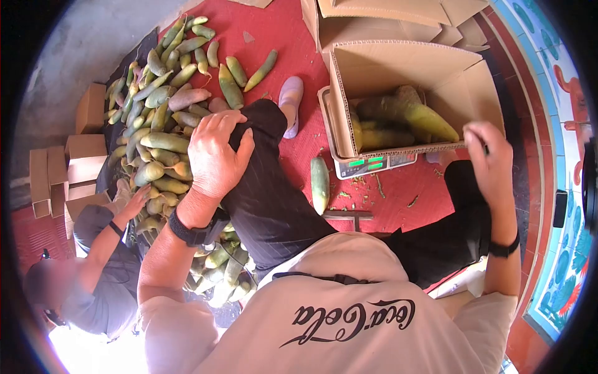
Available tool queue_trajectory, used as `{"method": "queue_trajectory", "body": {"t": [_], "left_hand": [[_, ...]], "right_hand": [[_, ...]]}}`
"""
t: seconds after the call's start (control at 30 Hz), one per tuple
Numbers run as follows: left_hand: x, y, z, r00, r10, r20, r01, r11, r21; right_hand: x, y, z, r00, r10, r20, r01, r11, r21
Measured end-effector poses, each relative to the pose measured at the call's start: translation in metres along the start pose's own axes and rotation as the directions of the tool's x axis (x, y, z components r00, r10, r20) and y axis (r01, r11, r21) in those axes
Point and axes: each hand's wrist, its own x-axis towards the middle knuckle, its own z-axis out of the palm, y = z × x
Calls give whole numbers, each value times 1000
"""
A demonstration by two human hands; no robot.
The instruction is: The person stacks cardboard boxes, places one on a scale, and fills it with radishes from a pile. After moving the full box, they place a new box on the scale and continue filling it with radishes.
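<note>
My left hand point(218, 148) lies on my left knee, fingers stretched out and nothing in them. My right hand point(492, 154) hangs beside the near right corner of an open cardboard box point(430, 68), its fingers loosely bent and slightly blurred, with nothing seen in them. Inside the box lie several large green radishes point(430, 121). The box stands on a digital scale point(374, 165) whose green displays are lit. On the red floor between my legs is a single green radish point(320, 185).
A big heap of green radishes point(159, 140) covers the floor to the left. Beyond it a co-worker point(106, 274) reaches a hand onto the heap. Small cartons point(87, 156) are stacked by the left wall. More open cardboard boxes point(380, 28) stand behind the scale.
</note>
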Motion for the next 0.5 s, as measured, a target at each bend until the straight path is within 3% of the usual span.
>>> {"method": "queue_trajectory", "body": {"t": [0.1, 0.2, 0.27, 0.33, 0.4, 0.43, 0.5], "left_hand": [[-2, -1, 0, 1000, -4, 17, 4, 1000, 19], [-1, 0, 0, 1000, 0, 12, -1, 1000, 23], [0, 0, 0, 1000, 0, 26, 0, 1000, 21], [0, -1, 0, 999, -3, 36, 2, 1000, 26], [0, -2, 0, 999, -10, 47, 9, 1000, 23], [0, -4, 0, 999, -12, 52, 10, 999, 32], [1, -10, 3, 1000, 8, 20, -8, 1000, 3]], "right_hand": [[-27, -31, 11, 948, -218, 231, 199, 975, 101], [-56, -18, 67, 829, -234, 507, 23, 922, 387], [-57, -6, 105, 621, -224, 751, -62, 941, 332], [-66, 10, 155, 587, -233, 776, -154, 908, 389], [-71, 25, 210, 480, -264, 836, 22, 957, 289], [-73, 31, 234, 479, -272, 835, 21, 954, 299], [-79, 40, 284, 434, -240, 868, -132, 937, 325]]}}
